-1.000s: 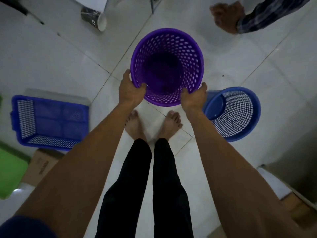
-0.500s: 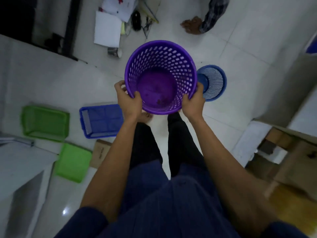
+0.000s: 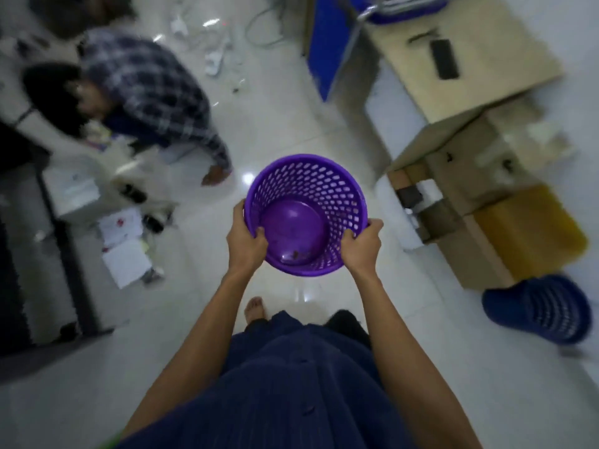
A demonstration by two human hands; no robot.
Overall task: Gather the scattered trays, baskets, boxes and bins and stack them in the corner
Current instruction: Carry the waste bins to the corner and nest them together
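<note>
I hold a round purple mesh bin (image 3: pixel 311 192) upright in front of my waist, above the white tiled floor. My left hand (image 3: pixel 244 241) grips its near left rim, fingers hooked inside. My right hand (image 3: pixel 363 246) grips the near right rim the same way. A few dark crumbs lie on the bin's solid bottom. A dark blue mesh bin (image 3: pixel 538 307) lies on its side on the floor at the right, well apart from my hands.
A person in a plaid shirt (image 3: pixel 146 89) crouches at the upper left over papers (image 3: pixel 124 241) and small items on the floor. Open cardboard boxes (image 3: pixel 479 202) stand at the right. A blue panel (image 3: pixel 327 43) stands at the top. A dark desk leg (image 3: pixel 69 254) runs along the left.
I have straightened up and turned, carrying the purple bin with both hands. The green and blue trays have left the view; the crouching person and cardboard boxes have come into view.
</note>
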